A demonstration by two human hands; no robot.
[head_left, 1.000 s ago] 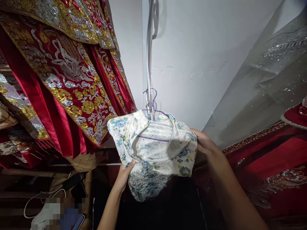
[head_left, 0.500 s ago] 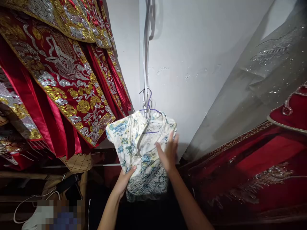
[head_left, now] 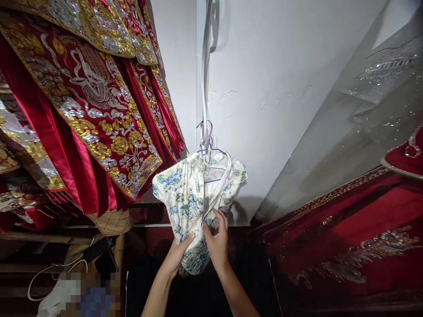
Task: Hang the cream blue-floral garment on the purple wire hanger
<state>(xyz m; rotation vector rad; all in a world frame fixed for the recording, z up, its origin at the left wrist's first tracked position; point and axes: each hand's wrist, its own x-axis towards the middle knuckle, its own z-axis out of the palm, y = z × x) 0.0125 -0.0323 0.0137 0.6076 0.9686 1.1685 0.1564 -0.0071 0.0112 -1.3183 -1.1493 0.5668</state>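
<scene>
white satin with blue and yellow flowers, that's the little floral dress point(head_left: 188, 193) hanging on a purple wire hanger point(head_left: 209, 143) right at the corner of the white wall point(head_left: 271, 88). the hanger hook sits on a pale strap point(head_left: 204, 79) that runs up the corner, out of the top of the view.

both hands are bunched up at the lower part of the dress, close together. left hand point(head_left: 178, 255) comes up from below and is closed round the gathered fabric near the hem, thumb on top of the cloth, so it's got a proper hold of it. right hand point(head_left: 216, 240) is just beside it, fingers curled and pinching the edge of the dress where the dark piping runs down, so that one's gripping fabric too. the cloth looks squeezed in between the two hands, so the bottom is narrow and the shoulders up top are still spread out.

to the left there's a row of red embroidered robes point(head_left: 92, 110) with heavy gold and silver thread, hanging just beside the dress. on the right, a grey sequinned gown point(head_left: 363, 101) and more red embroidered fabric point(head_left: 357, 224) below it. bottom left has a white cable point(head_left: 54, 269), fairly dark down there.
</scene>
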